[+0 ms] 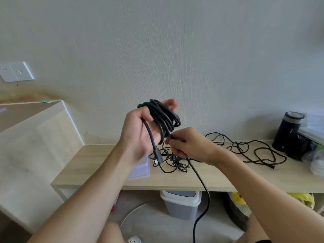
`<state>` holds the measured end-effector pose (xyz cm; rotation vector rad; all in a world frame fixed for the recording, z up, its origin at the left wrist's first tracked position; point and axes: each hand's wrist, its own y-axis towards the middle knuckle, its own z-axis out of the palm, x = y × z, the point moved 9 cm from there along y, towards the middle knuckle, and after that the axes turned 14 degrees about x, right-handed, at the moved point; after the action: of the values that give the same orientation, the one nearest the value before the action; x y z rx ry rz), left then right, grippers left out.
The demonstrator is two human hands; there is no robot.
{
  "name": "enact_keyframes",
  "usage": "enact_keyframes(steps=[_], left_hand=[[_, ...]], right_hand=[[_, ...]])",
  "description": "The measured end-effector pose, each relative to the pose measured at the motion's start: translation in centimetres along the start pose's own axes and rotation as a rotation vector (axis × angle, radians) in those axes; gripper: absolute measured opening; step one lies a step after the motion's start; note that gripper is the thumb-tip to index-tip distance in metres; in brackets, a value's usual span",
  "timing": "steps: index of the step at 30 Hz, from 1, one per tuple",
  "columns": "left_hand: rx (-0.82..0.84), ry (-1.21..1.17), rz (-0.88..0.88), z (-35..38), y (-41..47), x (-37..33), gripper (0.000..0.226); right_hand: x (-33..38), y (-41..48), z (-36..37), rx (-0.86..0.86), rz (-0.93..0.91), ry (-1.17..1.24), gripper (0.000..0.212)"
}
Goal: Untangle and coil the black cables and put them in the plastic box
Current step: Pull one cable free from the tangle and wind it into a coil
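Two bare forearms reach in from the lower edge toward the middle of the view. The left hand [138, 134] is raised above the bench [105, 163], palm toward the camera, and grips the coil [164, 118] of black cable. Several loops cross the palm, the thumb presses over them, and the blurred fingertips [170, 104] curl round from behind. One short end of this cable hangs from under the thumb past the wrist and ends in a plug [156, 153].

The right hand [189, 144], just below and to the right of the coil, has its fingers curled and pinches the same cable where it leaves the loops. From beneath this hand the free length [201, 181] drops past the bench's front edge toward the floor.

On the bench behind both hands lies a tangle [175, 165] of thinner black cables. Further loops [254, 149] spread to the right along the bench top. A flat pale sheet [142, 170] lies under the left wrist; what it is cannot be told.

At the bench's right end stand a black flask [287, 130] with a metal cap, a clear plastic box [313, 127], blurred and cut off by the frame edge, and a crumpled clear bag [315, 162]. Under the bench are a grey bin [181, 202] with a white lid and a yellow bag [240, 199]. A white wall socket [16, 71] sits at upper left.
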<state>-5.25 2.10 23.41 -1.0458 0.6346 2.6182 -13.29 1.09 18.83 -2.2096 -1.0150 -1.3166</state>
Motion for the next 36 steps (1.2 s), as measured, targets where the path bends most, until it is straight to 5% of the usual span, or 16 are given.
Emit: enact_keyframes(steps=[7,14,17,21,26,31,36], left_hand=[[0.019,0.628,-0.147,0.2,-0.3,0.1,0.057],[-0.021,0.864,-0.293,-3.0,-0.8,0.3,0.057],[0.001,0.971,-0.380,-3.3,-1.5,1.2,0.028],[0.112,1.008,-0.532,-3.4,-2.3,3.1,0.020],[0.286,0.832,-0.652,-1.4,-3.2,5.3,0.065],[0.443,0.498,-0.566,1.9,-3.6,5.7,0.051],[0.497,0.275,-0.479,3.9,-3.7,6.6,0.047]], right_hand=[[0.8,0.2,0.4,0.016,0.036,-0.132,0.028],[2.2,-1.1,-1.4,-0.046,0.013,-0.303,0.017],[3.5,-1.7,-2.5,-0.048,-0.019,-0.313,0.004],[5.7,-2.1,-3.4,-0.060,-0.074,-0.312,0.021],[6.2,-1.7,-4.7,-0.170,-0.087,-0.307,0.026],[5.0,-1.6,-5.2,-0.208,-0.158,-0.099,0.002],[3.8,-1.8,-5.6,-0.345,-0.197,0.069,0.024]])
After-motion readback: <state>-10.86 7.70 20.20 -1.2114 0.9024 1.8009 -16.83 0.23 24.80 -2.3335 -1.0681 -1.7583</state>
